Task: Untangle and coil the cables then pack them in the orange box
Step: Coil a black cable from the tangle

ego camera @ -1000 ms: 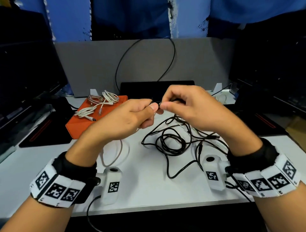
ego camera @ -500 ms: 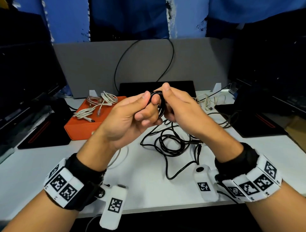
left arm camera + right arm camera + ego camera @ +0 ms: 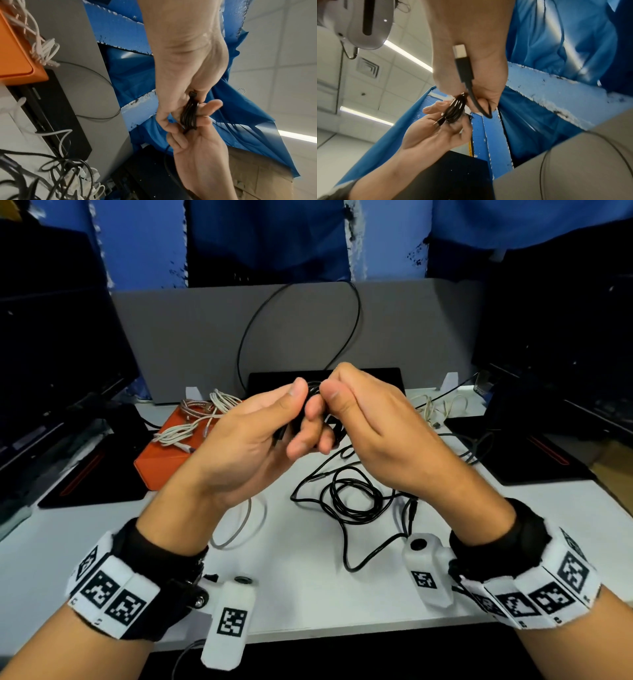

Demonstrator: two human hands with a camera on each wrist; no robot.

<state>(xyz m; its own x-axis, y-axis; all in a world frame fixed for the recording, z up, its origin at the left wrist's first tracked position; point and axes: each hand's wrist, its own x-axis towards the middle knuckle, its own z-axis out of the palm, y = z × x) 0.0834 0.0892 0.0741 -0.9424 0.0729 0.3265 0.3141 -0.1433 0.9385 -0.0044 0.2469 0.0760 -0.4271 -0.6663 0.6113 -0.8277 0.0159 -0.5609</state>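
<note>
Midway: one black cable nearly coiled in hand, more left on the desk.

Nearest, a loose black tangle lies uncoiled on the white desk. Above it, the left hand and right hand both pinch a small black coil, its USB plug free against the right palm. Farther left, pale cables rest on the orange box, seemingly on its closed lid, so packing remains.
</note>
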